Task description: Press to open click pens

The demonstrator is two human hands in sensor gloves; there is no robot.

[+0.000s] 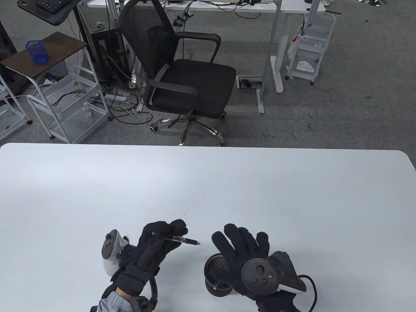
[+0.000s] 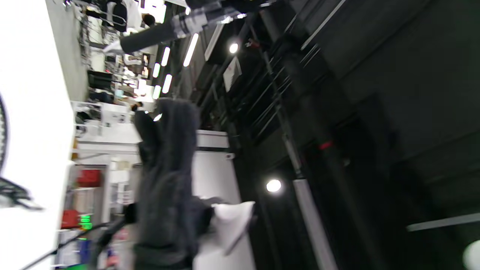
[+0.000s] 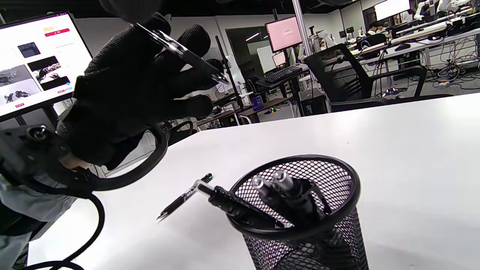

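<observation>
My left hand grips a black click pen just above the table, its tip pointing right. The same pen shows in the right wrist view and at the top of the left wrist view. My right hand is open with fingers spread, hovering over a black mesh pen cup and holding nothing. The cup holds three pens, clicker ends up. Another black pen lies on the table left of the cup; it is hidden in the table view.
The white table stretches ahead of both hands. A black office chair stands beyond the far edge. A cable runs from my left wrist across the table near the loose pen.
</observation>
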